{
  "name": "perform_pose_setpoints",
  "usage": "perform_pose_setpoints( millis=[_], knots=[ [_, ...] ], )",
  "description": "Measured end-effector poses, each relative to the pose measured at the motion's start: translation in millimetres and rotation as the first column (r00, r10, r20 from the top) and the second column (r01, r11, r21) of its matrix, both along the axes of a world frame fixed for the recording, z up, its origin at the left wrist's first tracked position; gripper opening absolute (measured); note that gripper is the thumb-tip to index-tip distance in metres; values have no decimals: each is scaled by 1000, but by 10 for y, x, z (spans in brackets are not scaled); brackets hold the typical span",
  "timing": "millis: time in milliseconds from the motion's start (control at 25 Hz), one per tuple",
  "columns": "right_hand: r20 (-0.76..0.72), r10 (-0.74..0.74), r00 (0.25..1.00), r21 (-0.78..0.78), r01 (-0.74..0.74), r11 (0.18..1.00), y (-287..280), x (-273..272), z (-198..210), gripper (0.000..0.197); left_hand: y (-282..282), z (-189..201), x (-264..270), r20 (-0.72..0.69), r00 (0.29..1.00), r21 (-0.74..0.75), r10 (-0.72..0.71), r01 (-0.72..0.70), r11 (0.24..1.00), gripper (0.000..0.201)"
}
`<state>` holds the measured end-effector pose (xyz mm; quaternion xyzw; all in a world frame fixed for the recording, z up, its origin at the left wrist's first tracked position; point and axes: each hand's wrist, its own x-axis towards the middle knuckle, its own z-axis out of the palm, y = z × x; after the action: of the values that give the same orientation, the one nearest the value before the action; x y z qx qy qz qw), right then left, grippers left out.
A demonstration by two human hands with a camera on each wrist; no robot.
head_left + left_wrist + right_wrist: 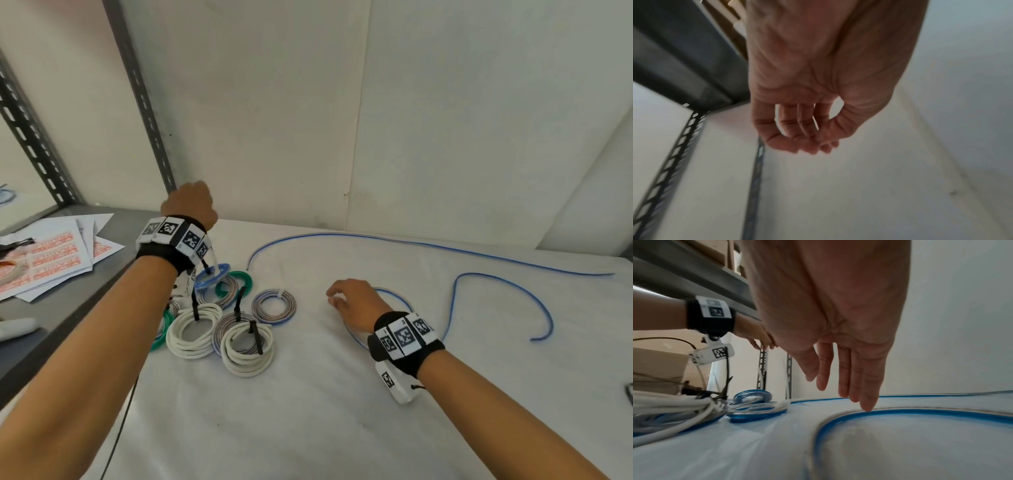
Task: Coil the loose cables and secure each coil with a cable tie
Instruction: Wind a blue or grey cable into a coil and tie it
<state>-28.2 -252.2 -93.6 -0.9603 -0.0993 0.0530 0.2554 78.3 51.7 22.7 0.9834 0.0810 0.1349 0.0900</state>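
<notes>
The loose blue cable [455,301] looks light and springy; the right hand [356,303], fingers straight, should pinch its near loop; the left hand [191,204] hangs loosely curled, holding nothing

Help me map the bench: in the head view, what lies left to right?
Papers → left hand → tied coils → right hand → loose blue cable.
</notes>
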Motion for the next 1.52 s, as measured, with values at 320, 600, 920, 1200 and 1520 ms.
perform_pose_setpoints(
  millis=[320, 600, 920, 1200, 1520],
  knots=[
    [-1, -388, 922, -398, 355, 846, -763, -10, 49, 30, -1618, -405, -301, -147, 878, -195, -456, 426, 883, 19],
    [63, -441, 895, -68, 444, 893, -869, 111, 108, 16, -2074, -724, -371, -317, 737, -247, -596, 543, 803, 53],
    [127, -462, 878, 641, 283, 713, -770, 28, 541, 7, -2256, -395, -470, 216, 809, -855, -546, 427, 295, 33],
    [159, -487, 859, 851, 131, 509, -655, -119, 665, 22, -2227, -365, -499, 333, 857, -942, -393, 323, -93, 34],
    [78, -492, 867, 909, 141, 392, -801, -183, 629, 23, -2074, -601, -576, 275, 668, -880, -691, 465, 99, 26]
  ],
)
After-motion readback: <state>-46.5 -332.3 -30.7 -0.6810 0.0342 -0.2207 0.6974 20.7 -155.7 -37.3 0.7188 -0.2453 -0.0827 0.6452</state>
